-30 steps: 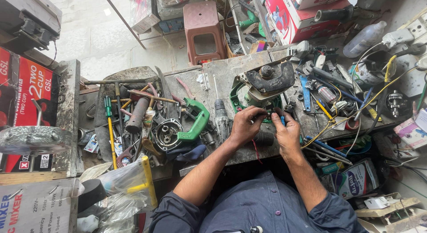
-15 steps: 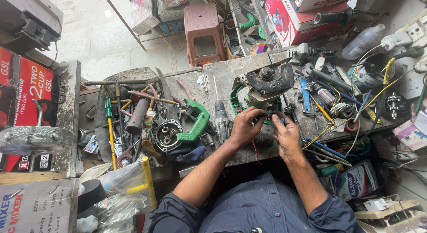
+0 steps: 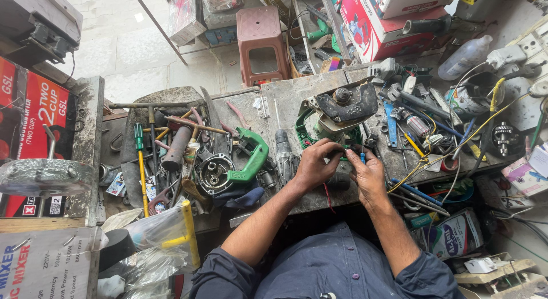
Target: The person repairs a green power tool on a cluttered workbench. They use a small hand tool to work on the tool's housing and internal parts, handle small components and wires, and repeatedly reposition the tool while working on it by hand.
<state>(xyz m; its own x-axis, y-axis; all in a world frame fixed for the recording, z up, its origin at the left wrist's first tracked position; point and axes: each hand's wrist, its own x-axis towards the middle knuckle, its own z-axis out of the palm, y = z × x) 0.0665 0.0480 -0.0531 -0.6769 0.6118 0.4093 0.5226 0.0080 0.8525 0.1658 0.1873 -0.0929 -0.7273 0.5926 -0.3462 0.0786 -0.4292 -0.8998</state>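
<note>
Cluttered workbench: left hand and right hand pinch small parts beneath a power tool.

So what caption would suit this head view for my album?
Both hands, left and right, work at a green power tool on a cluttered workbench.

Bright, even daylight with soft shadows; sharp at the centre, wide-angle bending at the edges; pale floor slightly washed out.
</note>
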